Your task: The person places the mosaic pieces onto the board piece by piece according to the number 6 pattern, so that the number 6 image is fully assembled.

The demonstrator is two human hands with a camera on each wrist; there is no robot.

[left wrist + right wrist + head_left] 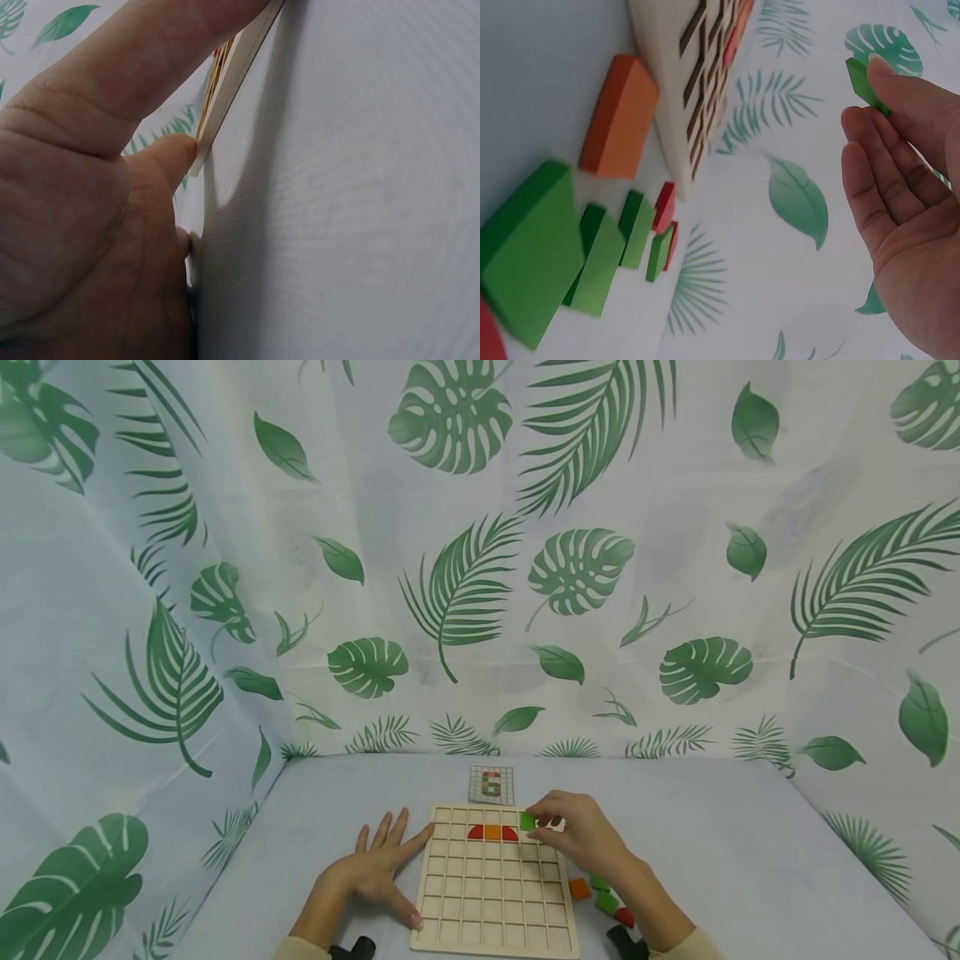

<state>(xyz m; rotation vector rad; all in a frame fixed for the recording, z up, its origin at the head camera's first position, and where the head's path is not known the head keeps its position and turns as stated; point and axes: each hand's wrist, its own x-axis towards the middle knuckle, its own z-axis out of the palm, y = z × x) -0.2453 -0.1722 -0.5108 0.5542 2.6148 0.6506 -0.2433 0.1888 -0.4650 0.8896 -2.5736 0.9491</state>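
Observation:
A wooden grid board [480,893] lies on the table. In its second row an orange square tile [492,832] sits between two red rounded tiles, one being the left red tile [476,832]. My right hand [581,831] pinches a green tile [527,821] between thumb and forefinger over the board's upper right part. The right wrist view shows this green tile [862,82] held up at the fingertips, other fingers loosely bent. With fingers spread, my left hand [371,868] touches the board's left edge at thumb and forefinger; its thumb [135,67] crosses the left wrist view.
A small pattern card [492,784] with a coloured figure lies beyond the board. Right of the board are a loose orange tile [580,889], several green tiles [607,903] and red ones, partly behind my right forearm. A leaf-print cloth [480,693] hangs behind the table.

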